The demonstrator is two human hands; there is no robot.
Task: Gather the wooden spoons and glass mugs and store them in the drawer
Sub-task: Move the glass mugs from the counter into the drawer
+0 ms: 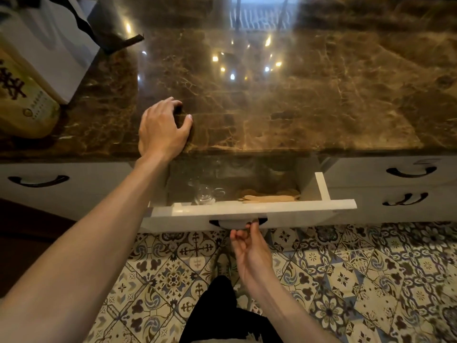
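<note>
Glass mugs [206, 194] and wooden spoons [268, 197] are seen inside the open drawer [252, 209], whose handle [237, 222] at 6 o'clock is pinched by right hand [249, 251] fingers [252, 227], so it should be pushed shut slowly and straight, while the left hand [160, 129] is spread flat on the surface [296, 107].

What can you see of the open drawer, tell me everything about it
The drawer is white, looks like painted wood, and is pulled partly out under the marble counter. Its front carries a dark curved handle, where the right hand's fingertips touch. Inside, glass mugs sit left and wooden spoons lie right.
</note>
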